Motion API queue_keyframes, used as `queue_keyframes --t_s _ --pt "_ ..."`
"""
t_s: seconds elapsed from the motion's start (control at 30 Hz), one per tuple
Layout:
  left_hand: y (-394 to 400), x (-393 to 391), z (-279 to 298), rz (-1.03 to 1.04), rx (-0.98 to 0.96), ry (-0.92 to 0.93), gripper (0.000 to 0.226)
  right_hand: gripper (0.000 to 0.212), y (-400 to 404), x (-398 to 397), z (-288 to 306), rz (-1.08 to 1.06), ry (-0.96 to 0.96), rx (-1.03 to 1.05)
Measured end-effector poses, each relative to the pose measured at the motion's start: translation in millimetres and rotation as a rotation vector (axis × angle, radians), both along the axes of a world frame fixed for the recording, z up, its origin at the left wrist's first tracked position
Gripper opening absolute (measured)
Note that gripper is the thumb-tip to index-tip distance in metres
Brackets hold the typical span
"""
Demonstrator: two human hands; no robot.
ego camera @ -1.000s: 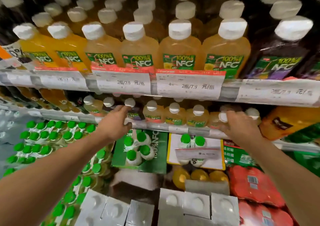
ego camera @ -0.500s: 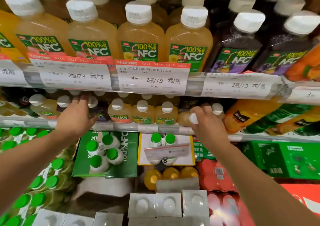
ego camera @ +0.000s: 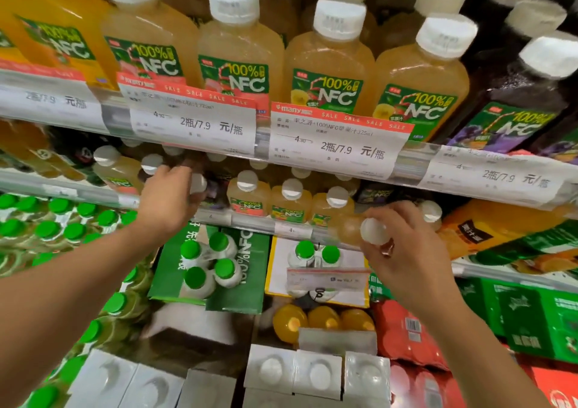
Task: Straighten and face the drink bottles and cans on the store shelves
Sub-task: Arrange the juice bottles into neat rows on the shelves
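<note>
White-capped NFC juice bottles (ego camera: 248, 196) stand in a row on the middle shelf (ego camera: 250, 220), under the price strip. My right hand (ego camera: 403, 251) grips a pale yellow juice bottle (ego camera: 350, 228) that is tipped forward over the shelf edge, its white cap toward me. My left hand (ego camera: 169, 198) reaches into the shelf further left, fingers curled round a dark juice bottle (ego camera: 206, 188) with a white cap. Larger NFC bottles (ego camera: 328, 60) fill the top shelf, labels facing out.
Sale price tags (ego camera: 337, 140) hang along the top shelf rail. Below lie green-capped bottles (ego camera: 62, 226), green cartons (ego camera: 206, 270), orange-capped bottles (ego camera: 322, 318), white boxes (ego camera: 316, 373) and red packs (ego camera: 409, 332). Orange and green packs (ego camera: 500, 235) sit to the right.
The view has drawn closer to the shelves. My right hand has pulled the pale bottle forward and tipped it over the edge. My left hand has stayed on the dark bottle.
</note>
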State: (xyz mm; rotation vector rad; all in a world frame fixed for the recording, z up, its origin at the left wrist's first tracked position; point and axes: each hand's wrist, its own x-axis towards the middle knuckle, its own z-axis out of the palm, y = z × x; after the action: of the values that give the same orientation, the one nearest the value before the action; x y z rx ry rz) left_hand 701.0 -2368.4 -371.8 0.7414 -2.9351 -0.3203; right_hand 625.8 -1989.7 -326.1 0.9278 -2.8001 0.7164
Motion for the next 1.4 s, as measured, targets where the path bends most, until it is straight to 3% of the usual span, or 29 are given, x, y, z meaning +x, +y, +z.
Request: queue_keyframes --t_s 0.27,0.67,0.87,0.93,1.07,1.23,1.4 --pt "1 64 8 0.006 0.186 0.297 0.041 0.046 -66 15 -2 0.145 -0.052 -0.04" --pt "-22 128 8 0.116 0.393 0.313 0.038 0.035 -202 26 -14 0.149 -0.188 -0.14" --pt "-30 146 4 0.124 0.424 0.296 0.04 0.039 -256 25 -23 0.088 -0.174 -0.017" --pt "-31 150 2 0.137 0.441 0.303 0.04 0.036 -273 19 -19 0.051 -0.16 0.148" --pt "-30 153 -2 0.131 0.466 0.321 0.04 0.032 -301 10 -10 0.045 -0.319 0.464" --pt "-29 159 -4 0.142 0.48 0.283 0.041 0.028 -319 6 -19 0.11 -0.329 0.595" --pt "-34 157 1 0.12 0.458 0.228 0.04 0.022 -325 -1 -26 0.083 -0.349 0.567"
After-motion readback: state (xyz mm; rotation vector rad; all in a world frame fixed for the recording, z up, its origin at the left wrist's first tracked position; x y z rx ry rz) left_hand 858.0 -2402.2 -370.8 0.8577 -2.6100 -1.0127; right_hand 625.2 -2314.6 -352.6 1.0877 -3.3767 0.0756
